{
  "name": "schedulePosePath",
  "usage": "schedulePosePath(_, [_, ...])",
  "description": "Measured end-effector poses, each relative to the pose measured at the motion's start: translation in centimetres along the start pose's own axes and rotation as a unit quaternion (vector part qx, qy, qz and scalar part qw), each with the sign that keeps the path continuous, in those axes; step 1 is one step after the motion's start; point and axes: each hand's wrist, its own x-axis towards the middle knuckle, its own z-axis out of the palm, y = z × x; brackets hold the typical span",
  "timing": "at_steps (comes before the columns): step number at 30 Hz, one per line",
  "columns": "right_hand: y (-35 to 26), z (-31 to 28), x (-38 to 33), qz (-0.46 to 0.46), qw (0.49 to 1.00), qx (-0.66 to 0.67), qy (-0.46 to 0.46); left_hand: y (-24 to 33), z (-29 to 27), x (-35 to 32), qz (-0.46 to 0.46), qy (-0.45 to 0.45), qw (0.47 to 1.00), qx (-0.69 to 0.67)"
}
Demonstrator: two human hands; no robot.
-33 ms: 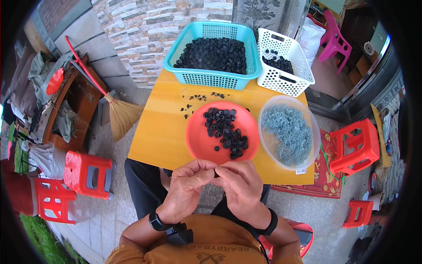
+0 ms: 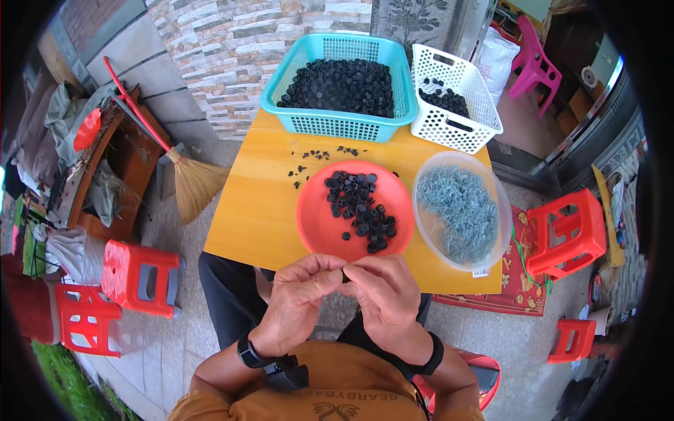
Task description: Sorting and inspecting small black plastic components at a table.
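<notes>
Just off the table's near edge, my left hand (image 2: 298,302) and my right hand (image 2: 385,295) meet fingertip to fingertip. Between them they pinch a small black plastic part (image 2: 345,276), mostly covered by the fingers. Beyond the hands, a red plate (image 2: 317,223) carries a loose pile of black caps (image 2: 359,203). To its right stands a clear oval tub (image 2: 428,242) filled with small silvery metal pieces (image 2: 460,210), too fine to make out singly. Tiny black bits (image 2: 316,154) lie scattered on the wood beyond the plate.
At the table's (image 2: 242,210) far side stand a teal basket (image 2: 337,130) heaped with black parts and a white basket (image 2: 484,133) holding fewer. Red stools (image 2: 140,277) are on the floor at both sides. A straw broom (image 2: 193,182) leans at the left.
</notes>
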Motion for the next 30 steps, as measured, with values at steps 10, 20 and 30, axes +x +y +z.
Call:
schedulePosePath(10, [-0.6, -0.2, 0.0, 0.064, 0.996, 0.052, 0.027, -0.1, -0.6, -0.1, -0.006, -0.027, 1.0, 0.01])
schedulePosePath(20, [-0.4, -1.0, 1.4, 0.123, 0.99, 0.075, 0.01, -0.2, -0.3, 0.1, 0.041, -0.055, 0.992, 0.105])
schedulePosePath(30, [-1.1, -3.4, 1.2, 0.197, 0.953, 0.229, 0.019, -0.5, -1.6, 0.5, 0.011, -0.076, 0.997, 0.001])
